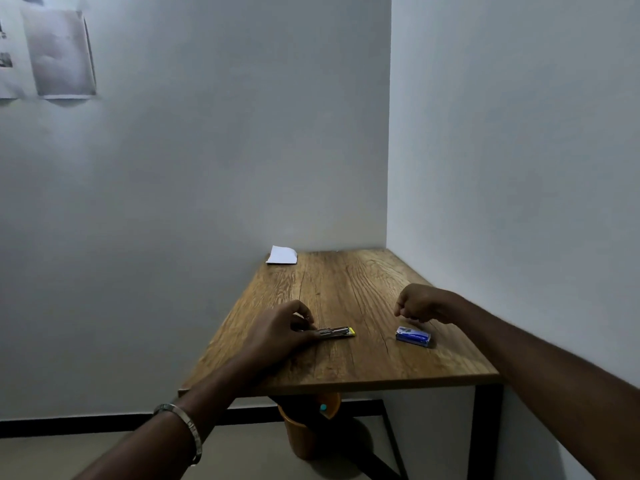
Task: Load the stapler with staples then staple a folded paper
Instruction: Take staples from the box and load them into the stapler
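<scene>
A small metal stapler with a yellow end lies flat on the wooden table. My left hand rests on its left end, fingers touching it. A blue box of staples lies to the right. My right hand hovers just behind the box, fingers curled, holding nothing that I can see. A folded white paper lies at the table's far left corner, against the wall.
The table stands in a corner, with walls at its back and right side. An orange bin sits under the table behind its black frame. Papers hang on the wall at upper left.
</scene>
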The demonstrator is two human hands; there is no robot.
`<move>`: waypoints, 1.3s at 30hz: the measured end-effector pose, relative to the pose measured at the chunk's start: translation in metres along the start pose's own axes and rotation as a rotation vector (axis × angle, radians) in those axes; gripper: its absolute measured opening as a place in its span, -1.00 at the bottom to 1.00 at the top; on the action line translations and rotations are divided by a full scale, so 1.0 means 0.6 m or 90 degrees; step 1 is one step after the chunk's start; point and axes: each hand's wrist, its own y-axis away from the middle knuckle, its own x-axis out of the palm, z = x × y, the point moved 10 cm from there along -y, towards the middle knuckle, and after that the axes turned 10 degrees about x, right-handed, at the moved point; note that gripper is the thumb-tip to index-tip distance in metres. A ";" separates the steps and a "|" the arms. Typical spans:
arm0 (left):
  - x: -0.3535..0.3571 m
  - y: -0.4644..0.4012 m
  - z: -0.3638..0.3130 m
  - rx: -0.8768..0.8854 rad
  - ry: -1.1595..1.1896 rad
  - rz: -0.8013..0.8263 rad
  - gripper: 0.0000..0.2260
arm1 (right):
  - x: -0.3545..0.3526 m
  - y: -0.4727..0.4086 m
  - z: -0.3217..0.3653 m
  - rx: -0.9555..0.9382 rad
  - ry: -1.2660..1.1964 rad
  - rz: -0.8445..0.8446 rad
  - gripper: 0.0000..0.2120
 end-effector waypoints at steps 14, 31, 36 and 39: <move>0.007 -0.001 0.009 0.005 0.035 0.005 -0.74 | -0.016 0.002 0.020 -0.145 0.156 -0.153 -0.78; -0.058 0.021 -0.038 0.088 -0.091 -0.217 -0.75 | 0.037 0.120 -0.014 -0.152 0.088 -0.223 -0.62; -0.077 0.047 -0.084 0.176 -0.189 -0.304 -0.84 | 0.065 0.131 0.019 -0.239 0.025 -0.201 -0.67; -0.050 0.044 -0.093 0.188 -0.152 -0.209 -0.86 | 0.089 0.135 0.045 -0.288 -0.006 -0.143 -0.70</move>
